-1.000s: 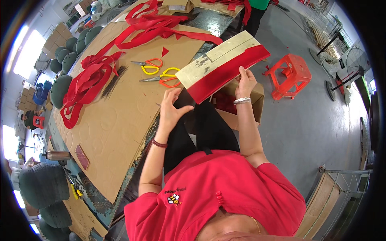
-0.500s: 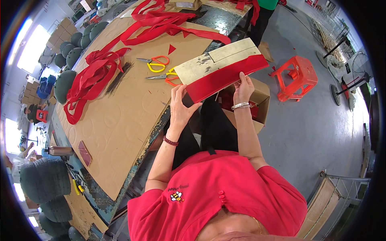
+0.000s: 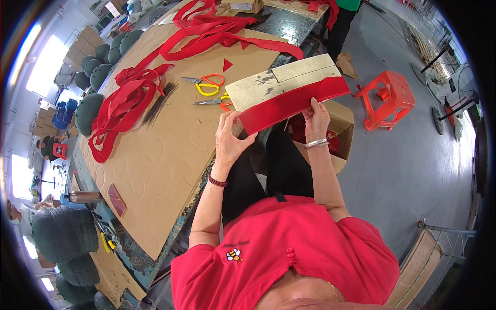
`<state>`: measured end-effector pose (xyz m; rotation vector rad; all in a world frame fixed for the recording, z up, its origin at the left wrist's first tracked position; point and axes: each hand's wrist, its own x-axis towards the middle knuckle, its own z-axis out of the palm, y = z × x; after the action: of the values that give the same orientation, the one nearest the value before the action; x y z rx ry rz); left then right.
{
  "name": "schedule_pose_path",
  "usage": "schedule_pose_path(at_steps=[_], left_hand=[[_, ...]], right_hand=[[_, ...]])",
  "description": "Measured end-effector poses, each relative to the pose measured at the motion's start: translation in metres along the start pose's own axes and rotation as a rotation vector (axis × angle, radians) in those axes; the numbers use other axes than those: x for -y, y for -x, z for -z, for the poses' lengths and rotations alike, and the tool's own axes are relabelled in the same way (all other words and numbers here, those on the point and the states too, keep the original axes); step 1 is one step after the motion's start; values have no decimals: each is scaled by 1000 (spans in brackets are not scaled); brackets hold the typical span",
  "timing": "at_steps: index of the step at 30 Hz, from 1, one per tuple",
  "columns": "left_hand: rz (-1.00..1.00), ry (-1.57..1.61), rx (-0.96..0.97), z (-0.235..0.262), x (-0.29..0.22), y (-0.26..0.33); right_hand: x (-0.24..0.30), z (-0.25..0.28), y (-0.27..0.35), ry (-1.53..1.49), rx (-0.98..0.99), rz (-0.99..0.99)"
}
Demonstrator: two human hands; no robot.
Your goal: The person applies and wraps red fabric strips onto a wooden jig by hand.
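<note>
A red fabric strip (image 3: 289,107) lies along the near edge of a flat pale board (image 3: 279,78) with dark smudges and a lined slot. My left hand (image 3: 229,142) grips the strip's left end, thumb below and fingers at the board's corner. Near the strip's right part, my right hand (image 3: 316,121) pinches its lower edge between thumb and fingers. The strip curves, and its right end rises over the board. Left of the board lies a pair of scissors (image 3: 206,84) with orange and yellow handles. A second pair (image 3: 211,102) is partly hidden by the board.
Long red strips (image 3: 126,106) lie tangled on the cardboard-covered table (image 3: 150,170). Below my right hand stands an open carton (image 3: 341,126) with red pieces inside. A red plastic stool (image 3: 387,98) is to the right. Dark rounded pieces (image 3: 64,235) are stacked left; a co-worker stands beyond the table.
The strip's right part has bent, its upper edge now raised and curved over the board. Both hands keep their hold. The whole view has shifted slightly.
</note>
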<state>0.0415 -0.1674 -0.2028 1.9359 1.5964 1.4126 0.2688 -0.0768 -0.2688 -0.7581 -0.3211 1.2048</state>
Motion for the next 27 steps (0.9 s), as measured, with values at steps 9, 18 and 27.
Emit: schedule_pose_path(at_steps=[9,18,27], left_hand=[[46,-43,-7,-2,12,6],[113,-34,-37,1,16,3],[61,-9,-113,-6,14,7]], right_hand=[[-5,-14,13,17,-70,22],[-13,-19,21,24,-80,16],[-10,-21,23,161,-100,132]])
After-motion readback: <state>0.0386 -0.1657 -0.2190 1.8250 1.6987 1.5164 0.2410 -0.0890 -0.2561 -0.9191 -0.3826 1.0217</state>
